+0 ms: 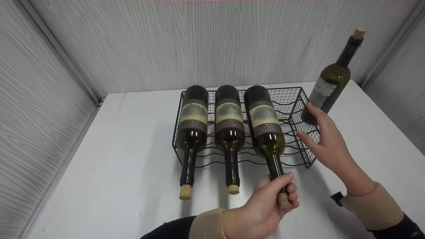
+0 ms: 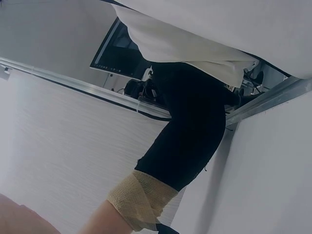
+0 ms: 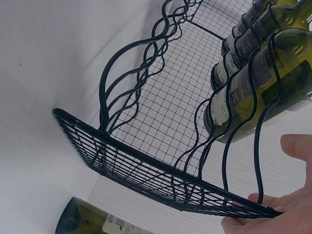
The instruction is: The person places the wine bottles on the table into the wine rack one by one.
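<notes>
My left hand (image 1: pixel 262 209) grips the dark neck of a corked wine bottle (image 1: pixel 265 116). That bottle lies on the black wire wine rack (image 1: pixel 298 89), its neck towards me and its cork showing below my fingers. Two similar wine bottles, a left one (image 1: pixel 193 114) and a middle one (image 1: pixel 229 116), lie beside it on the rack, necks pointing the same way. My right hand (image 1: pixel 328 142) is at the rack's right side panel, fingers extended. In the right wrist view the right fingertips (image 3: pixel 261 197) rest against the panel's upper corner, with the bottles resting on the upper wavy wires.
A corked green wine bottle (image 1: pixel 332 78) stands upright just past the rack's right end. The white table (image 1: pixel 109 159) meets wood-grain panels (image 1: pixel 199 39) at the back and sides. The left wrist view shows a dark sleeve (image 2: pixel 180 141) and a monitor (image 2: pixel 122 51).
</notes>
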Motion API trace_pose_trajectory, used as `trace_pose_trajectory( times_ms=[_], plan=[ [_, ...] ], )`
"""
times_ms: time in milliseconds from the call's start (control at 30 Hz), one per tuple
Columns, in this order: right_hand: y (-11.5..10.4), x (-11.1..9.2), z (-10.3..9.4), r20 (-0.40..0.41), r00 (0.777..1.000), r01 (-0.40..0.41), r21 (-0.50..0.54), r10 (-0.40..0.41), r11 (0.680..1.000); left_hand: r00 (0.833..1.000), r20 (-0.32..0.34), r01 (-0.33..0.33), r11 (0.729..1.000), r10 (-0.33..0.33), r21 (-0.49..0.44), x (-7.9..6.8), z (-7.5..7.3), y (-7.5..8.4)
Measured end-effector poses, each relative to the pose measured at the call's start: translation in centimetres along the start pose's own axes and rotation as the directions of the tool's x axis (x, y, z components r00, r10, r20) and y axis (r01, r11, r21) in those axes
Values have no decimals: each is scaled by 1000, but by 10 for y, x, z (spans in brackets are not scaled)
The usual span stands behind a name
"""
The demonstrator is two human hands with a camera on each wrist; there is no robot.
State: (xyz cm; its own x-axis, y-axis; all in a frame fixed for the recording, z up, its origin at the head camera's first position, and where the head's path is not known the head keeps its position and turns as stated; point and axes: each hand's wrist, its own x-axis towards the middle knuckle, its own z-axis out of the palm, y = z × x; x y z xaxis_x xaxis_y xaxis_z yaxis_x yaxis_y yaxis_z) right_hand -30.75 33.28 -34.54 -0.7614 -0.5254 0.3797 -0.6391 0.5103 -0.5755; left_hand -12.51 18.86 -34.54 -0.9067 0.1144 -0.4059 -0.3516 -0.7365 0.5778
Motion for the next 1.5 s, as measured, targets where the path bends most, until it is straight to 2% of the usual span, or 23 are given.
trace_pose_trajectory(
  times_ms=[167, 333, 800, 1100, 1333, 1500],
  plan=[
    [0, 0, 0, -9, 1000, 1, -1, -1, 1000, 1000, 8, -12, 1000, 12, -27, 2, 2, 3],
    [0, 0, 0, -14, 1000, -4, -9, 4, 1000, 999, -25, -44, 998, 43, -47, 8, 4, 6],
    [0, 0, 1, 14, 999, -37, -44, 38, 998, 996, -40, -78, 988, 73, -134, 14, 5, 3],
    [0, 0, 1, 21, 999, -46, -61, 47, 997, 999, 31, -39, 992, 43, -118, 20, 4, -1],
    [-1, 0, 0, 19, 999, -45, -64, 46, 997, 993, -56, -105, 994, 104, -25, 16, 5, 0],
    [-1, 0, 0, 19, 999, -50, -71, 51, 996, 989, -106, -104, 995, 103, -1, 15, 7, 2]
  ],
)
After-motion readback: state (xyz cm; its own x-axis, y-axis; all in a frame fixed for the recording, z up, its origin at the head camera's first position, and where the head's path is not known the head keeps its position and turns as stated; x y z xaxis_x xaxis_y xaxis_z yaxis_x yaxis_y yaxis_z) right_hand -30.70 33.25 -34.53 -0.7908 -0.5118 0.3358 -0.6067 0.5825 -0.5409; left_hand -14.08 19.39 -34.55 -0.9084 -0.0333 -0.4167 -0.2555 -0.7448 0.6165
